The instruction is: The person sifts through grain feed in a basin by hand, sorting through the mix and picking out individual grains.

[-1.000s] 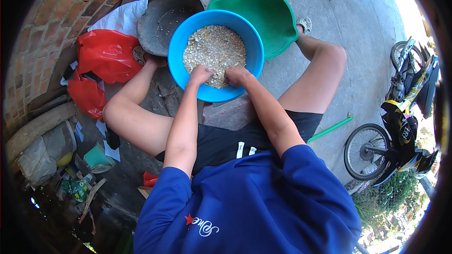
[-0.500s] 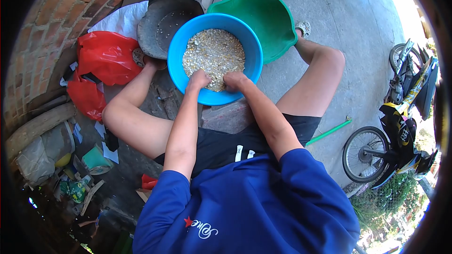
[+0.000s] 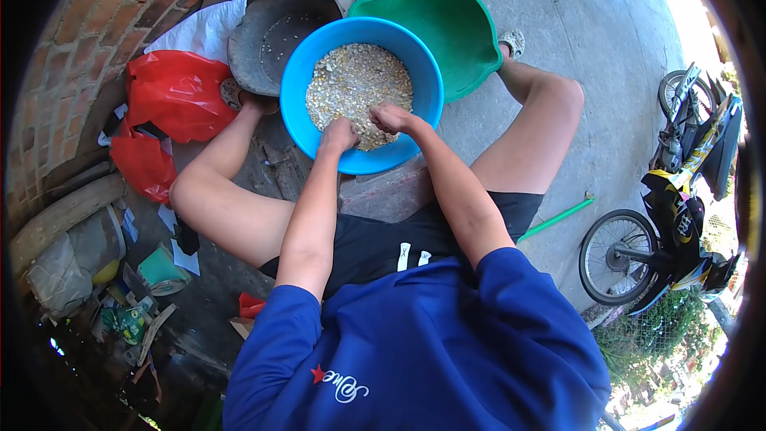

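Observation:
A blue basin [image 3: 297, 124] stands between my legs with a pale, coarse mix of grain and meal [image 3: 359, 84] in it, flecked with yellow kernels. My left hand [image 3: 341, 135] is closed at the near side of the basin, knuckles up, against the mix. Just right of it, my right hand [image 3: 389, 117] is curled into a fist over the grain, slightly farther in. The fingers of both hands are tucked under, so whatever they hold is hidden.
Behind the basin are a dark worn pan [image 3: 259, 52] with scattered kernels and a green scoop-shaped tub [image 3: 455, 40]. Red plastic bags [image 3: 179, 96] lie at left by the brick wall [image 3: 100, 16]. A green stick [image 3: 558, 217] and a motorbike [image 3: 670, 215] are at right.
My right hand has moved up and a little left over the grain, nearer the middle of the basin. My left hand is nearly where it was.

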`<state>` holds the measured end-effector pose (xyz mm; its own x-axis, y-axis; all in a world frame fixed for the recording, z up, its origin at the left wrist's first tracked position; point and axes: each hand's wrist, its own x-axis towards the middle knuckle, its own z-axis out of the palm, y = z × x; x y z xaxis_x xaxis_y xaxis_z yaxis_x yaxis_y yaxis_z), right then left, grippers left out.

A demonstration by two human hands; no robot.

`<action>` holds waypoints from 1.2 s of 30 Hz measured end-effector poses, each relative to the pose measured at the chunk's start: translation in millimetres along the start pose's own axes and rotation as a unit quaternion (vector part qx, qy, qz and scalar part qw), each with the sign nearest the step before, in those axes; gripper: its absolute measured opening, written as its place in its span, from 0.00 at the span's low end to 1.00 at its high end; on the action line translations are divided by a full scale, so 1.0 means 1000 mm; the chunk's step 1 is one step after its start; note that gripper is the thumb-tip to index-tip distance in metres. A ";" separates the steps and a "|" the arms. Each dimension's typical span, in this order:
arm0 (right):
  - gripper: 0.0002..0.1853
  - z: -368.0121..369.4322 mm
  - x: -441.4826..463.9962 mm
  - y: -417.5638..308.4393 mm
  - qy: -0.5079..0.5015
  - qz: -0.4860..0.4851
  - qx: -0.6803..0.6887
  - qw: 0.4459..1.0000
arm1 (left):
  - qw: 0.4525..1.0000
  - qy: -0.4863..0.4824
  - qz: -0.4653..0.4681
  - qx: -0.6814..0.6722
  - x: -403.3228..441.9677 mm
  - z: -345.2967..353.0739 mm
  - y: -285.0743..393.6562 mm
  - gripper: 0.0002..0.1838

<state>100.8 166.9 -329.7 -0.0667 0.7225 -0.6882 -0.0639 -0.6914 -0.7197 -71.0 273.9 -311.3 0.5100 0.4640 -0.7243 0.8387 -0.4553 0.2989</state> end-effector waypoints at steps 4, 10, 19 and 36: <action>0.26 -0.007 -0.004 0.000 0.154 -0.001 -0.149 0.977 | 1.000 -0.017 -0.003 -0.005 -0.003 0.000 0.003 0.11; 0.20 -0.021 0.001 0.010 0.173 -0.056 -0.189 0.965 | 0.998 -0.012 -0.006 -0.063 0.020 0.008 -0.010 0.13; 0.15 -0.011 -0.004 0.003 0.182 -0.061 -0.139 0.972 | 0.745 -0.033 -0.053 -0.664 0.016 -0.018 -0.006 0.11; 0.11 0.018 -0.002 0.002 0.179 -0.071 -0.314 0.930 | 0.578 0.058 -0.039 -0.813 0.040 -0.020 -0.027 0.15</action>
<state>83.2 164.1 -327.6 0.2399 0.8392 -0.4881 0.5555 -0.5309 -0.6399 -68.9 319.9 -336.1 0.3884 0.5261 -0.7565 -0.1174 0.8425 0.5257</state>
